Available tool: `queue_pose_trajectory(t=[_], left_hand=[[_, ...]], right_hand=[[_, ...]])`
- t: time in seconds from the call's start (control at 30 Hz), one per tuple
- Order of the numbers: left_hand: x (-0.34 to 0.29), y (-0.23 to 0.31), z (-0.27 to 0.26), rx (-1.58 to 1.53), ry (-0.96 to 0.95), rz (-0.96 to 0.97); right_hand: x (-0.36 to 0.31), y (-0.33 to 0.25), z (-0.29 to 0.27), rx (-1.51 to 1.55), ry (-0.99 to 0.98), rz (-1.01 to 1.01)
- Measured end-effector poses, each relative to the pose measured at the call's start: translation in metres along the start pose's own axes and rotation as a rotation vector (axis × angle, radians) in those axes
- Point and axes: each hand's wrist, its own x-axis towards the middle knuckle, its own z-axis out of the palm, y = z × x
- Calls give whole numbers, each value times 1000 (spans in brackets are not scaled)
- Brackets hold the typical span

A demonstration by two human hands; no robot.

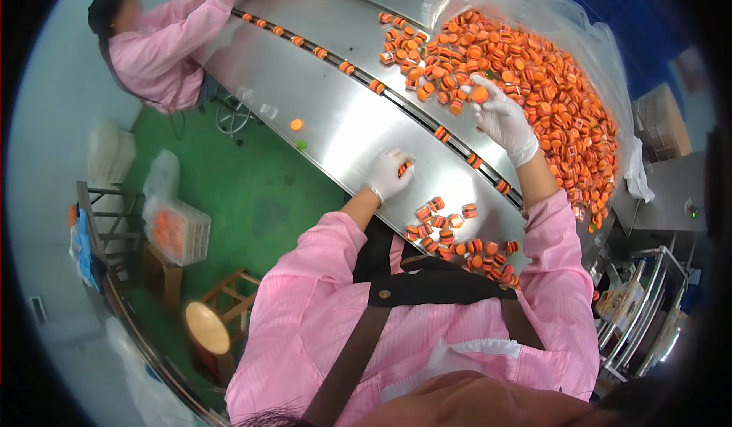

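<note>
Pieces (534,69), small and striped orange and dark, lay in a big heap on clear plastic (503,0), on the right of a steel table (328,122). A spaced row (377,86) sat in a narrow track (410,109) crossing the table; that part looked done. The heap, plus a small pile (446,236) on the table's near side, lay outside the track, so most seemed left. In the row, stripes appeared to run across the track, stacking axis along it; heaped ones pointed every way. The gloved right hand (503,122) pinched one piece (479,94) at the heap's edge, round orange end facing up. The gloved left hand (387,175) curled around a striped piece (405,168), its axis unclear.
</note>
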Motion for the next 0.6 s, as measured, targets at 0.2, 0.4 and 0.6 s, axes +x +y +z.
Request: queue_pose_trajectory(t=[0.2, 0.4, 0.6], left_hand=[[1, 2, 1, -7, 22, 16], [40, -10, -5, 39, 292, -3], [191, 2, -58, 404, 168, -57]], right_hand=[[-98, 13, 4, -52, 199, -30], [-199, 48, -19, -111, 407, -52], [-251, 65, -5, 2, 497, -108]])
